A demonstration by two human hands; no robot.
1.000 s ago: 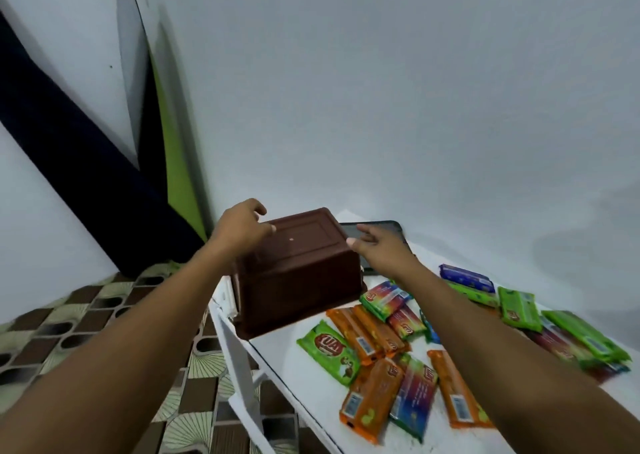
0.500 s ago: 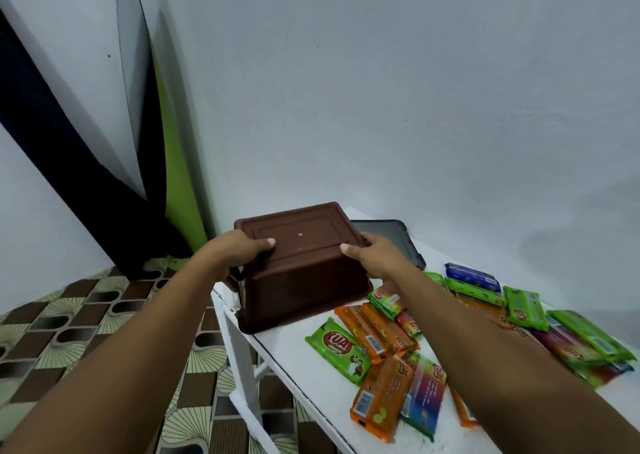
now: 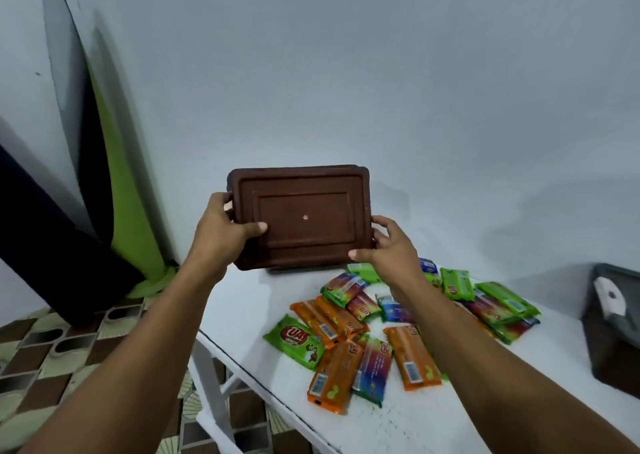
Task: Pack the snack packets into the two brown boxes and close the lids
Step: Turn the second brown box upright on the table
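Lift of the brown box (image 3: 301, 218) from the bench (image 3: 256, 311) corner, where it sat low and tilted half a second back; now raised upright before the wall (image 3: 415, 89), flat ribbed face turned to the camera. Gripped by the left hand (image 3: 221, 235), thumb across the face, fingers curled round the left edge, and by the right hand (image 3: 388, 245), fingers wrapped round the right edge. Snack packets (image 3: 349, 346) loose on the bench, none packed. Second brown box (image 3: 609, 356) under a grey lid (image 3: 620, 301) far right. Likely being turned opening-up; packing not yet begun.
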